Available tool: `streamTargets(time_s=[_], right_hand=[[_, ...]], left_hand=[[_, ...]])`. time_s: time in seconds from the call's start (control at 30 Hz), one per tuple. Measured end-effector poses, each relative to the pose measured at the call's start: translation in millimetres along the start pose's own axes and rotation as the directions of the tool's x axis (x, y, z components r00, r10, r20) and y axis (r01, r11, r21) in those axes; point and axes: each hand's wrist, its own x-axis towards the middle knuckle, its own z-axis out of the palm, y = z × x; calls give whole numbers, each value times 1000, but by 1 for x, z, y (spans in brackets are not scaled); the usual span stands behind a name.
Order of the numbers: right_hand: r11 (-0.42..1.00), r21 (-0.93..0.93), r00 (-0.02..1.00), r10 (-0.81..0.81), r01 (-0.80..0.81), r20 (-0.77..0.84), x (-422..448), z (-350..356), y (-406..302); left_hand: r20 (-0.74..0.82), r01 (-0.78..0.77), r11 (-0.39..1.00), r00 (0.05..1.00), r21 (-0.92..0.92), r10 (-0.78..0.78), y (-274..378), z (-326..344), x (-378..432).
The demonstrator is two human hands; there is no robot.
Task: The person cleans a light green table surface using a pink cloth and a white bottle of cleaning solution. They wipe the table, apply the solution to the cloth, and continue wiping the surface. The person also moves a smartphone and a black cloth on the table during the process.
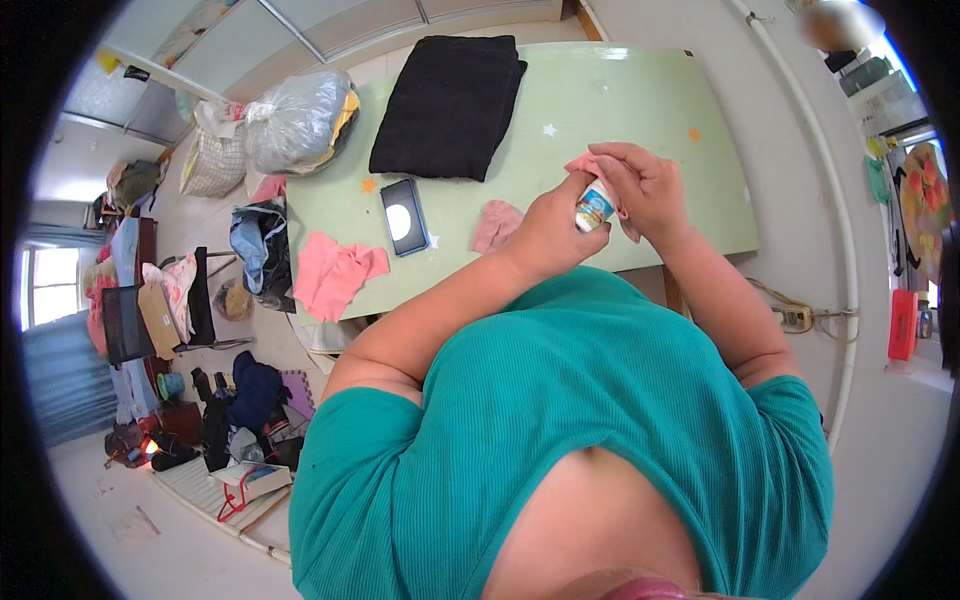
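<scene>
In my left hand is a small white bottle with a blue printed label, tilted above the table's near edge. My right hand presses a pink cloth around the bottle's upper end, hiding that end. Part of the cloth hangs below my right fingers. A second pink cloth piece lies on the pale green table, just left of my left hand. Further left a larger pink cloth is spread at the table's corner.
A smartphone lies near folded black fabric. A stuffed clear plastic bag sits at the table's far left corner. Dark and blue clothing hangs by the left edge. A power strip is fixed near a white pipe at right.
</scene>
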Motion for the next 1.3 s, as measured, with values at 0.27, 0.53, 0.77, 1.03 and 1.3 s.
streamTargets(time_s=[0.27, 0.53, 0.77, 1.03, 1.3], right_hand=[[622, 750, 903, 423, -226, -78, 17, -5, 12], [998, 6, 997, 69, -68, -38, 3, 1, -7], [763, 565, 892, 441, -314, -101, 11, -7, 17], [994, -100, 999, -39, 36, -28, -9, 4, -4], [999, -28, 990, -44, 41, -136, -13, -3, 5]], left_hand=[[-125, -192, 964, 968, 184, 216, -9, 4, 4], [-91, -244, 858, 944, 452, 317, -15, 5, 5], [-104, -342, 876, 912, 339, 397, -21, 9, 1], [-129, -342, 846, 896, 410, 425, -20, 9, 1], [378, 365, 851, 900, -378, -218, 0, -9, 8]])
